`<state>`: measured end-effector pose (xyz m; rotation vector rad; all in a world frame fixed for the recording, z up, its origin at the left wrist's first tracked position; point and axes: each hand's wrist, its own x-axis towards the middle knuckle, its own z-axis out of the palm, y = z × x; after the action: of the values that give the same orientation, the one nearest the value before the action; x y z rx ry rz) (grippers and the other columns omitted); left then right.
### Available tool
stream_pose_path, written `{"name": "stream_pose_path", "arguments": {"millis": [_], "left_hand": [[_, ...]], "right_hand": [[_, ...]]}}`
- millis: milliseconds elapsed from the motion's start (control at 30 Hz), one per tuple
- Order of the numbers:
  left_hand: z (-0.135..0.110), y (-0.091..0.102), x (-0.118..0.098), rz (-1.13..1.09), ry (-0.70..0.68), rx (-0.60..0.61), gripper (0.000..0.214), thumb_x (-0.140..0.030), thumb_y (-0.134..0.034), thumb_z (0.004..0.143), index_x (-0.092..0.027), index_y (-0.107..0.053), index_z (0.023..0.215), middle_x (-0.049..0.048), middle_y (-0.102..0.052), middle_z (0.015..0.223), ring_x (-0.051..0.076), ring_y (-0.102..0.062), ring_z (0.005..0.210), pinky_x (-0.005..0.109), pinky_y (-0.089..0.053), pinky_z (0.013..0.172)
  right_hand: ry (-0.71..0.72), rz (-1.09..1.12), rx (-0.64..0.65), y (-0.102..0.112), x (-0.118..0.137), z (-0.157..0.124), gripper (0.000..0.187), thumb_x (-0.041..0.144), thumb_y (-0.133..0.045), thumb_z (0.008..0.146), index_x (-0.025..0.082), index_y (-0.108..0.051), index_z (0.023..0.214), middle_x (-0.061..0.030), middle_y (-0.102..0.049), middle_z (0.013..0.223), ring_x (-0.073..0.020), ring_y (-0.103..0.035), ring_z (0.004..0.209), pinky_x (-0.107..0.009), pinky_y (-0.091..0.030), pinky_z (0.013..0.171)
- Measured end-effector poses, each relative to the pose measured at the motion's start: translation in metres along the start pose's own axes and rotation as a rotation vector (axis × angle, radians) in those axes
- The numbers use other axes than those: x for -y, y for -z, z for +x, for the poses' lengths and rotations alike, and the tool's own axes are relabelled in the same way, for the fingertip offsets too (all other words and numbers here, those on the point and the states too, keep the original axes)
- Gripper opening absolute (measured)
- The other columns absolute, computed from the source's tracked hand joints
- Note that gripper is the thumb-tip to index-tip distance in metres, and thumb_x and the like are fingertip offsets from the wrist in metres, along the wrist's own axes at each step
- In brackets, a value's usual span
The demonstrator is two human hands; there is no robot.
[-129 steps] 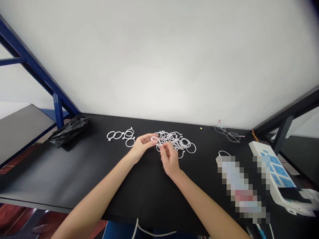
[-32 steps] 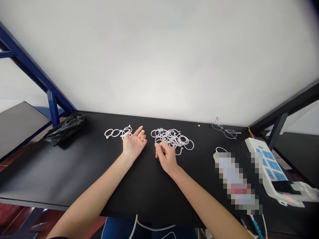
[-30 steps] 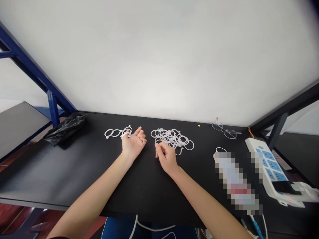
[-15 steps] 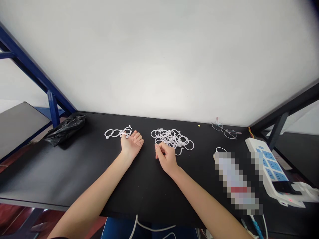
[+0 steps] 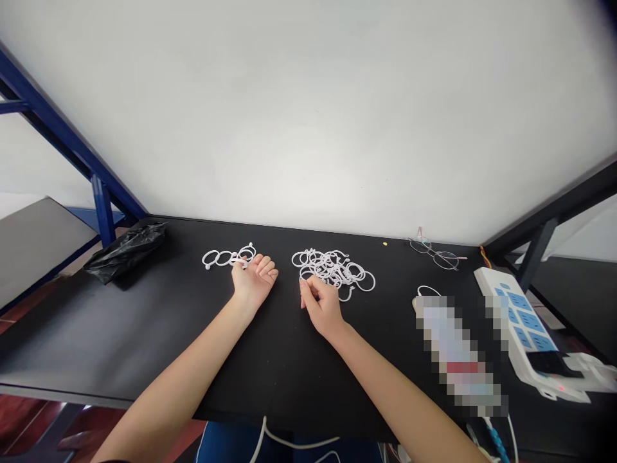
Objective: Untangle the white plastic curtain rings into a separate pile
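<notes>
Palm up, my left hand (image 5: 254, 280) rests on the desk with its fingers loosely curled apart from the thumb. Its thumb lies against a short row of white plastic curtain rings (image 5: 223, 258), several of them, with small round ends; nothing shows in the palm. To the right, a tangled pile of the same white rings (image 5: 332, 265) lies on the black desktop. At the pile's near left edge, my right hand (image 5: 322, 305) is closed, thumb and forefinger pinched on the edge of one ring. Its other fingers are folded and partly hidden.
A black plastic bag (image 5: 126, 251) lies at the left. Glasses (image 5: 434, 251) sit at the back right near the wall. A blurred-out object (image 5: 456, 354) and a white power strip (image 5: 518, 321) with plugs occupy the right side. A white cable (image 5: 299, 445) hangs at the front edge.
My left hand has shifted very slightly left, its thumb lowering a little by the rings. My right hand and the pile stay as they were.
</notes>
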<state>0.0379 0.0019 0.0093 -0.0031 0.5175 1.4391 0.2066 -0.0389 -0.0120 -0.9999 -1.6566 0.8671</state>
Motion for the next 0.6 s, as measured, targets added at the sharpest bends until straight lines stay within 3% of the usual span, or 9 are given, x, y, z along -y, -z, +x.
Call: {"name": "stream_pose_path", "arguments": {"millis": [267, 600], "left_hand": [[0.0017, 0.0005, -0.0002, 0.002, -0.009, -0.026, 0.024, -0.020, -0.032, 0.088, -0.019, -0.034, 0.064, -0.0058, -0.024, 0.050, 0.008, -0.029, 0.039, 0.021, -0.030, 0.043], [0.0003, -0.0027, 0.0003, 0.040, -0.053, -0.085, 0.024, -0.013, -0.029, 0.085, -0.013, -0.052, 0.077, -0.0065, -0.025, 0.049, 0.009, -0.028, 0.037, 0.021, -0.031, 0.042]], "right_hand": [[-0.020, -0.016, 0.003, -0.0002, 0.0001, -0.0008, 0.039, 0.036, -0.045, 0.098, 0.022, -0.042, 0.061, 0.0040, -0.049, 0.050, -0.0107, -0.047, 0.044, -0.025, -0.038, 0.051], [-0.011, -0.017, 0.003, 0.0005, 0.0019, -0.0007, 0.038, 0.033, -0.046, 0.097, 0.022, -0.041, 0.061, 0.0040, -0.049, 0.049, -0.0104, -0.047, 0.044, -0.025, -0.038, 0.050]]}}
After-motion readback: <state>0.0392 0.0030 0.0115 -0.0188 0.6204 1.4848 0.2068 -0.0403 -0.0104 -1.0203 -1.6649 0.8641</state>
